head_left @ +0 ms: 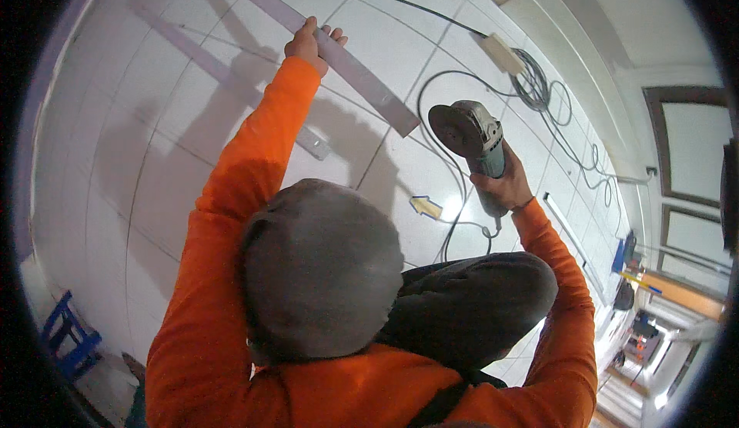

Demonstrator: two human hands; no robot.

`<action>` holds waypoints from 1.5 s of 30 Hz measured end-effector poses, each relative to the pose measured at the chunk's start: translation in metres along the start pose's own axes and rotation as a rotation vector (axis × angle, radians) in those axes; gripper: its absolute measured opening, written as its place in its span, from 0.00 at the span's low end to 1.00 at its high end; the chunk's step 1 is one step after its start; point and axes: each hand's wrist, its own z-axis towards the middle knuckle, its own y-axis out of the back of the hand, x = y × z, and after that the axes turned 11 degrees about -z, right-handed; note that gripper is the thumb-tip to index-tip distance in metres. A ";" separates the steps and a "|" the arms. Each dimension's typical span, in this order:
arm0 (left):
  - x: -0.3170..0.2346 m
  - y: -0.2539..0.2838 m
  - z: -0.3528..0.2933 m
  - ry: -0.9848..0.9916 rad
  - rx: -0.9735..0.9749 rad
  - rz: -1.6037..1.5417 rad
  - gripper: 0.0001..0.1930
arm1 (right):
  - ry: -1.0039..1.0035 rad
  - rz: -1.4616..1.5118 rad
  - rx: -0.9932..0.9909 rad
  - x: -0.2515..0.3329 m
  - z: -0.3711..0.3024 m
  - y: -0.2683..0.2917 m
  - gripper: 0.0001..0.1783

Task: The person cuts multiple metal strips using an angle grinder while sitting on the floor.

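Note:
My left hand [312,47] is closed around a long, flat, pale lilac-grey strip [362,85], thumb on top and fingertips showing past its far edge. The strip runs from the far left towards the middle and ends in a square-cut edge near the grinder. In my right hand [509,182] is an angle grinder [483,145] with a dark round disc [456,130], which faces the strip's end but stays apart from it. I cannot tell whether the disc is spinning. The grinder's cord [496,226] hangs from its rear and loops over the floor.
A pale power strip [504,53] and coiled black cable [533,85] lie at the far right, with a cord running to a wall socket. A yellow arrow marking [426,207] is on the white tiles. My bent knees [323,266] are close below. A blue plastic object [69,332] stands at lower left.

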 end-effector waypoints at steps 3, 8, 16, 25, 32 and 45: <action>0.036 -0.006 0.011 0.043 0.009 -0.107 0.14 | -0.032 0.125 -0.172 -0.022 -0.023 -0.002 0.42; 0.083 -0.021 -0.006 0.049 -0.078 -0.056 0.17 | -0.153 -0.071 -0.418 -0.066 -0.055 -0.019 0.39; 0.103 -0.010 -0.007 0.069 -0.060 -0.011 0.20 | -0.245 0.016 -0.463 -0.074 -0.072 -0.032 0.36; 0.102 -0.004 -0.005 0.063 -0.034 -0.017 0.21 | -0.274 -0.099 -0.418 -0.076 -0.067 -0.032 0.39; 0.103 -0.002 -0.003 0.086 -0.020 -0.052 0.19 | -0.265 -0.077 -0.484 -0.074 -0.065 -0.036 0.34; 0.103 -0.002 -0.003 0.097 -0.089 -0.093 0.16 | -0.085 0.004 -0.463 -0.077 -0.062 -0.037 0.34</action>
